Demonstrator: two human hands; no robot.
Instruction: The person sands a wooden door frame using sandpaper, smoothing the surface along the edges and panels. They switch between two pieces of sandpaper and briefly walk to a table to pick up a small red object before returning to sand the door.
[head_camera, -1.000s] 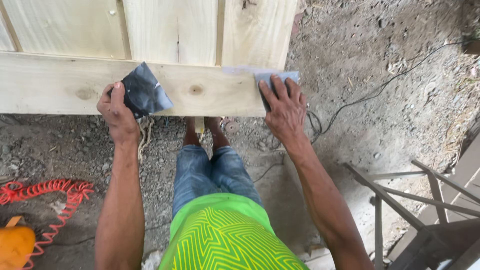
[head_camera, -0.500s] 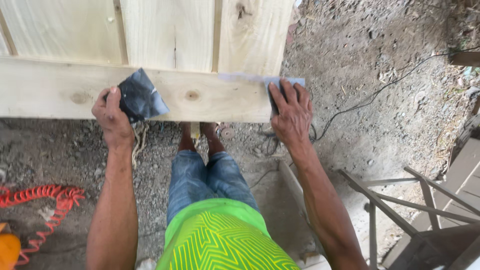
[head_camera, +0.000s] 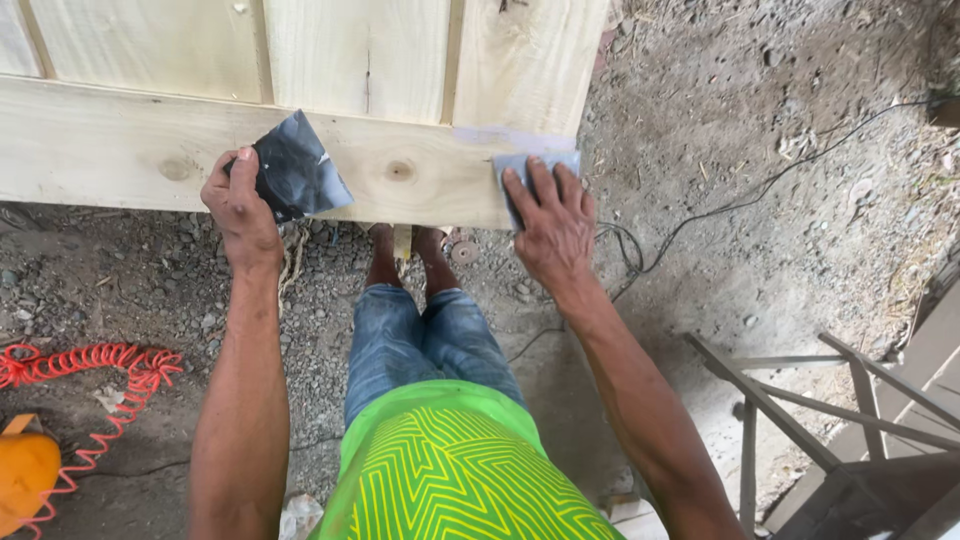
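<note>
1. Pale, unfinished wood made up the panel: a horizontal rail (head_camera: 400, 165) ran across the front of several upright boards (head_camera: 350, 55), and both hands worked along that rail.
2. The left hand (head_camera: 240, 205) gripped a dark sheet of sandpaper (head_camera: 295, 170), thumb and fingers pinched on its left edge, so the sheet lay tilted against the face of the rail, just left of a small knot (head_camera: 400, 171).
3. The right hand (head_camera: 550, 225) lay flat near the rail's right end, fingers spread and pressing down on a grey piece of sandpaper (head_camera: 535, 165); a faint greyish smear marked the wood just above it.
4. Below the rail, the person's bare feet (head_camera: 405, 245) stood on gravelly dirt ground (head_camera: 800, 200), with blue jeans (head_camera: 425, 335) and a green patterned shirt (head_camera: 450, 470) in view.
5. A thin black cable (head_camera: 760, 185) trailed over the dirt to the right, well apart from the hands.
6. A coiled orange hose (head_camera: 90, 370) lay at the lower left beside an orange object (head_camera: 25, 475) cut by the frame edge.
7. A dark wooden frame (head_camera: 800, 440) stood at the lower right.
</note>
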